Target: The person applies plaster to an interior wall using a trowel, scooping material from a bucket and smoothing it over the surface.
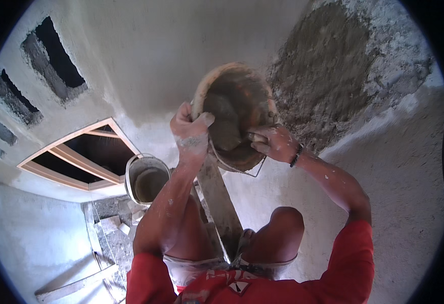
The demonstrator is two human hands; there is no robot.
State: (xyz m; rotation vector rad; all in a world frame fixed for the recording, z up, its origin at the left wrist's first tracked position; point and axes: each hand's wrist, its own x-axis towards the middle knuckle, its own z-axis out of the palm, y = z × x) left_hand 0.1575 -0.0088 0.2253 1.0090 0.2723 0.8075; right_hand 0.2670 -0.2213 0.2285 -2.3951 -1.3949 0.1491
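A mortar-stained bucket (234, 76) is tilted in front of me, its mouth facing me and wet grey mortar (224, 119) inside. My left hand (189, 131) is closed on its left rim, with the thumb over the edge. At the right side of the opening, my right hand (277, 143) is closed around the short handle of a trowel (256, 137). The trowel's lower part reaches into the bucket, and its blade is hard to tell from the mortar. Below the rim hangs the bucket's wire handle (256, 169).
A second bucket (147, 180) holding grey mix stands left of my left forearm. Under me runs a wooden plank (221, 207). The wall bears a rough dark plaster patch (323, 71), a wooden window frame (75, 154) and vent openings (57, 55). Rubble (111, 223) lies far below.
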